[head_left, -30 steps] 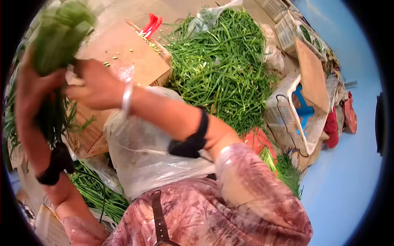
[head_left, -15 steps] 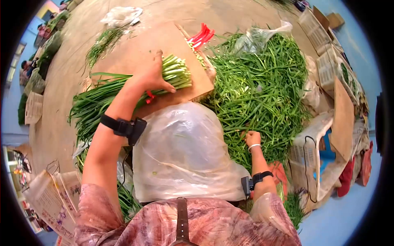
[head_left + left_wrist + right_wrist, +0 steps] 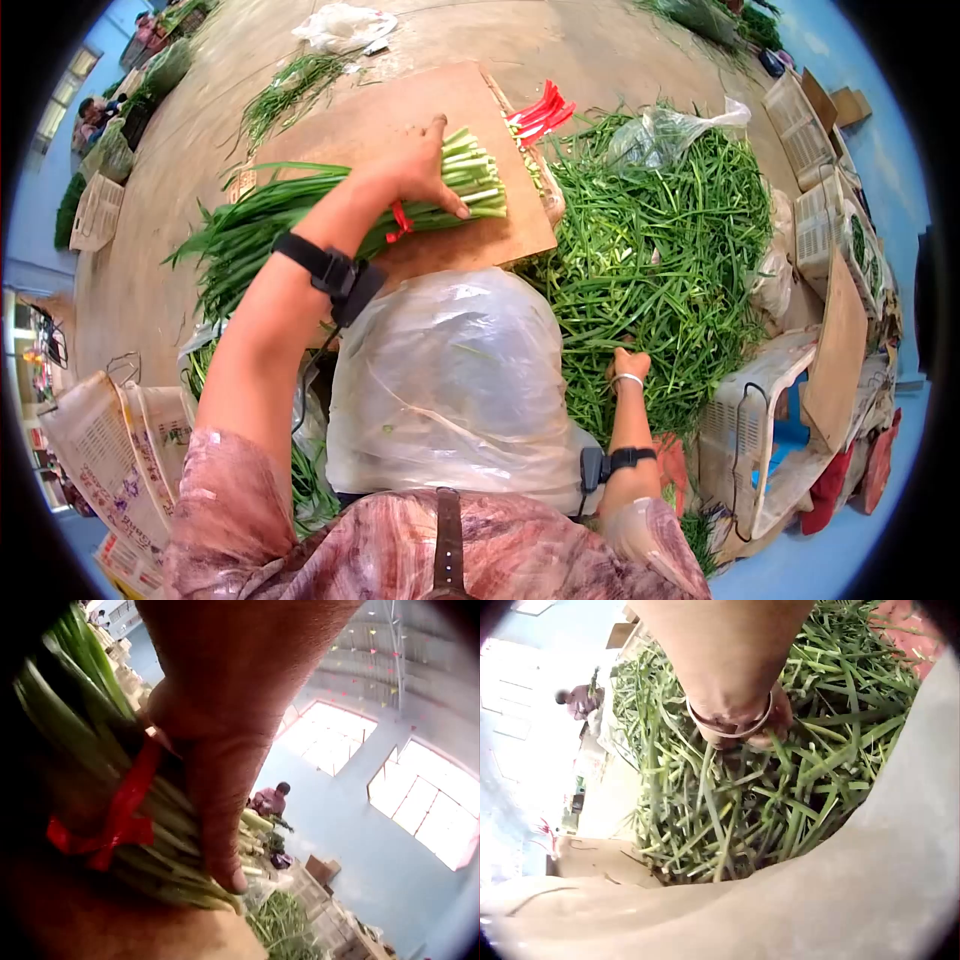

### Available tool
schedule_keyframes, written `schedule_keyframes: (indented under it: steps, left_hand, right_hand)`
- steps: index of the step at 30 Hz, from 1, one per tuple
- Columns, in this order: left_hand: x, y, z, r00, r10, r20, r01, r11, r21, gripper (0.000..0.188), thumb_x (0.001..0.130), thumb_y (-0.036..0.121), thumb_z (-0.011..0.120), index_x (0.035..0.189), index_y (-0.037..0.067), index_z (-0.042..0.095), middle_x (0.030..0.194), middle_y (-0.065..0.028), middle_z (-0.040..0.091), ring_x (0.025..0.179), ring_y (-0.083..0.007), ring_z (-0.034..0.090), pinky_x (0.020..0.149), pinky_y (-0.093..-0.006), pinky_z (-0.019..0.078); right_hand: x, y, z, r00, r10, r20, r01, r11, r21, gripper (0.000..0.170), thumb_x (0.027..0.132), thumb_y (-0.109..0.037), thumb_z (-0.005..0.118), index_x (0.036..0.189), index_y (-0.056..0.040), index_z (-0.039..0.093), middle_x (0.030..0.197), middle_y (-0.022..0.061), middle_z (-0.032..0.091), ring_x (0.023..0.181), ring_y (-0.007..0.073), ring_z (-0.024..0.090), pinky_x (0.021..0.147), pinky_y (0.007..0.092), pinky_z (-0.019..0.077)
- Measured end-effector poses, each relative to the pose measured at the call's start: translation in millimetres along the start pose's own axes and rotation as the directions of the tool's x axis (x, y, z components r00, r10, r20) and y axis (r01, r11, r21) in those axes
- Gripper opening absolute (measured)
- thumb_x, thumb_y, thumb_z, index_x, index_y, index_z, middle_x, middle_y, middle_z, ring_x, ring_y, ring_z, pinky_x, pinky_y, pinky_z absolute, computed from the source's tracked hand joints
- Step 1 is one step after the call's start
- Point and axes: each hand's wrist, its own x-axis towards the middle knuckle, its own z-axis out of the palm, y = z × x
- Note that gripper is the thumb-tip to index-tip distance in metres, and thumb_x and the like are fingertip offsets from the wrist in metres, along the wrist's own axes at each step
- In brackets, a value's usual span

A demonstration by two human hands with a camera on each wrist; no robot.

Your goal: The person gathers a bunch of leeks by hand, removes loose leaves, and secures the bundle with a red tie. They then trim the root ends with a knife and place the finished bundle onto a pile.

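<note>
A bundle of garlic chives (image 3: 290,215) with pale cut stems lies across a brown board (image 3: 400,110), bound by a red tie (image 3: 400,222). My left hand (image 3: 415,175) spans the bundle near its stem end, thumb on the near side and fingers over the far side. In the left wrist view its thumb (image 3: 221,847) lies along the stems beside the red tie. My right hand (image 3: 630,366) is down in a heap of loose green leaves (image 3: 660,250). The right wrist view shows the wrist with a bracelet (image 3: 727,727); the fingers are mostly hidden, so I cannot tell whether they hold leaves.
Clear plastic (image 3: 450,390) covers my lap. Red ties (image 3: 543,115) lie at the board's right edge. A plastic bag (image 3: 670,135) rests on the heap's far side. White crates (image 3: 735,420) stand at the right, and loose greens (image 3: 290,95) lie on the floor beyond the board.
The bundle, raised blurred at the left in both hands, has come down onto the board. My right hand has left it for the heap. In the last half second both hands barely move.
</note>
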Motion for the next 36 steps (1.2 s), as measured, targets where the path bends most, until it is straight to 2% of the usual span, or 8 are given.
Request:
schedule_keyframes:
  steps: [7, 12, 13, 16, 19, 22, 28, 36]
  left_hand:
    - [-38.2, 31.6, 5.0, 0.993, -0.020, -0.120, 0.050, 0.964, 0.260, 0.132, 0.040, 0.049, 0.084, 0.137, -0.006, 0.013, 0.136, -0.0270, 0.029, 0.128, -0.0403, 0.029, 0.103, -0.0540, 0.0256]
    - [-26.3, 30.5, 15.0, 0.987, 0.020, -0.161, 0.037, 0.938, 0.343, 0.134, 0.036, 0.047, 0.085, 0.136, -0.007, 0.014, 0.133, -0.0253, 0.034, 0.126, -0.0389, 0.032, 0.100, -0.0554, 0.0280]
    - [-21.4, 26.7, 15.3, 0.986, 0.019, -0.164, 0.038, 0.940, 0.339, 0.134, 0.036, 0.047, 0.085, 0.136, -0.007, 0.014, 0.133, -0.0253, 0.034, 0.126, -0.0389, 0.032, 0.100, -0.0554, 0.0280]
    - [-6.2, 16.5, 15.4, 0.995, 0.024, -0.098, 0.004, 0.962, 0.273, 0.135, 0.035, 0.046, 0.086, 0.136, -0.008, 0.014, 0.129, -0.0248, 0.040, 0.123, -0.0370, 0.037, 0.098, -0.0547, 0.0304]
    - [-0.6, 11.2, 11.9, 0.998, 0.056, 0.039, -0.061, 0.987, 0.148, 0.095, 0.042, 0.034, 0.085, 0.117, -0.007, 0.042, 0.102, -0.0215, 0.060, 0.094, -0.0316, 0.060, 0.080, -0.0395, 0.0486]
    - [-4.1, 16.1, 9.2, 0.995, 0.083, 0.051, -0.090, 0.982, 0.166, 0.071, 0.048, 0.026, 0.081, 0.104, -0.005, 0.049, 0.095, -0.0188, 0.062, 0.085, -0.0311, 0.063, 0.072, -0.0369, 0.0512]
    - [-8.4, 17.1, 23.5, 0.992, 0.096, -0.078, -0.081, 0.981, 0.175, 0.064, 0.051, 0.022, 0.076, 0.103, -0.004, 0.049, 0.090, -0.0211, 0.062, 0.085, -0.0331, 0.061, 0.074, -0.0390, 0.0501]
    - [-11.3, 20.1, 19.5, 0.995, 0.063, -0.080, -0.048, 0.983, 0.176, 0.061, 0.051, 0.019, 0.078, 0.102, -0.003, 0.052, 0.095, -0.0192, 0.062, 0.090, -0.0309, 0.062, 0.076, -0.0374, 0.0503]
  right_hand:
    - [-71.8, -92.8, -108.8, 0.937, 0.162, 0.310, -0.296, 0.840, 0.454, 0.025, 0.084, -0.025, 0.060, 0.082, -0.0029, 0.049, 0.067, 0.0053, 0.051, 0.044, 0.0095, 0.041, 0.034, 0.0234, 0.0298]
    - [-97.1, -103.1, -152.5, 0.854, -0.192, 0.484, -0.436, 0.245, 0.866, 0.030, 0.083, -0.027, 0.062, 0.099, -0.0043, 0.052, 0.073, 0.0039, 0.052, 0.048, 0.0094, 0.041, 0.037, 0.0226, 0.0336]
    - [-106.7, -106.2, -148.8, 0.854, -0.193, 0.483, -0.433, 0.250, 0.866, 0.030, 0.083, -0.027, 0.062, 0.099, -0.0043, 0.052, 0.073, 0.0039, 0.052, 0.048, 0.0094, 0.041, 0.037, 0.0226, 0.0336]
    - [-141.5, -121.4, -139.7, 0.958, 0.077, 0.275, -0.190, 0.891, 0.413, 0.026, 0.083, -0.023, 0.062, 0.091, 0.0004, 0.053, 0.061, 0.0045, 0.051, 0.043, 0.0119, 0.046, 0.035, 0.0240, 0.0364]
    - [-189.5, -151.0, -124.7, 0.900, 0.003, 0.437, -0.234, 0.848, 0.476, 0.028, 0.083, -0.024, 0.063, 0.088, 0.0024, 0.055, 0.064, 0.0060, 0.055, 0.045, 0.0124, 0.048, 0.038, 0.0245, 0.0398]
    - [-205.8, -196.6, -109.8, 0.815, -0.290, 0.502, 0.148, 0.941, 0.305, 0.025, 0.088, -0.024, 0.056, 0.087, 0.0006, 0.055, 0.062, 0.0028, 0.054, 0.046, 0.0086, 0.046, 0.042, 0.0202, 0.0385]
    - [-224.3, -264.0, -39.9, 0.711, -0.570, 0.412, 0.482, 0.821, 0.306, 0.018, 0.088, -0.014, 0.052, 0.098, 0.0014, 0.052, 0.064, -0.0005, 0.051, 0.049, 0.0057, 0.045, 0.043, 0.0208, 0.0384]
    - [-232.0, -278.7, 21.1, 0.643, -0.655, 0.397, 0.703, 0.711, 0.033, 0.022, 0.084, -0.012, 0.055, 0.100, 0.0031, 0.052, 0.077, 0.0241, 0.060, 0.073, 0.0408, 0.060, 0.063, 0.0428, 0.0469]
